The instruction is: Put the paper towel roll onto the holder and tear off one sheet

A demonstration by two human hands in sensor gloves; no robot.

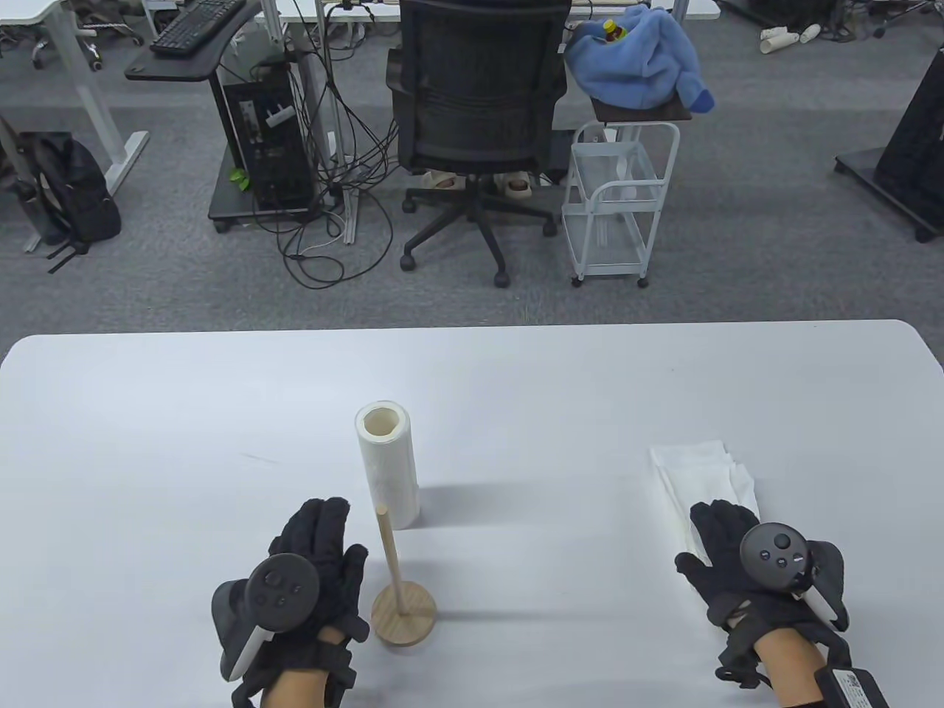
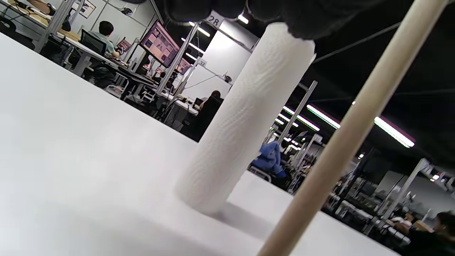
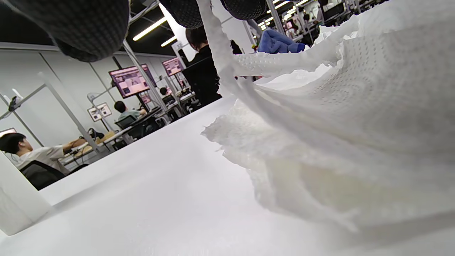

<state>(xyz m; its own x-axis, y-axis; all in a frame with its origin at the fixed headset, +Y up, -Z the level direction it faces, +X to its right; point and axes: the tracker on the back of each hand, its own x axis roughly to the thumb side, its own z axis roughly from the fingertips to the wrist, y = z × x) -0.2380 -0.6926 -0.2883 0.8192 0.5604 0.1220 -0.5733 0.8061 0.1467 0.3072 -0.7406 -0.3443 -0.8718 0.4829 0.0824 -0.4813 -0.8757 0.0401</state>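
Observation:
A white paper towel roll (image 1: pixel 389 464) (image 2: pixel 245 117) stands upright on the table (image 1: pixel 147 442), apart from the holder. The wooden holder (image 1: pixel 402 613), a round base with a thin upright rod (image 2: pixel 352 131), stands just in front of the roll. My left hand (image 1: pixel 324 535) lies flat and open just left of the holder, fingers straight, touching neither. My right hand (image 1: pixel 719 535) rests flat with straight fingers on the near end of a stack of folded paper towel sheets (image 1: pixel 704 472) (image 3: pixel 337 124) at the right. Gloved fingertips (image 3: pixel 245 7) hang over the sheets in the right wrist view.
Beyond the table's far edge stand an office chair (image 1: pixel 476 110), a white wire cart (image 1: pixel 619 199) with a blue cloth on it, and a computer tower (image 1: pixel 265 140) with cables. Wide bare table surface lies to the left and behind the roll.

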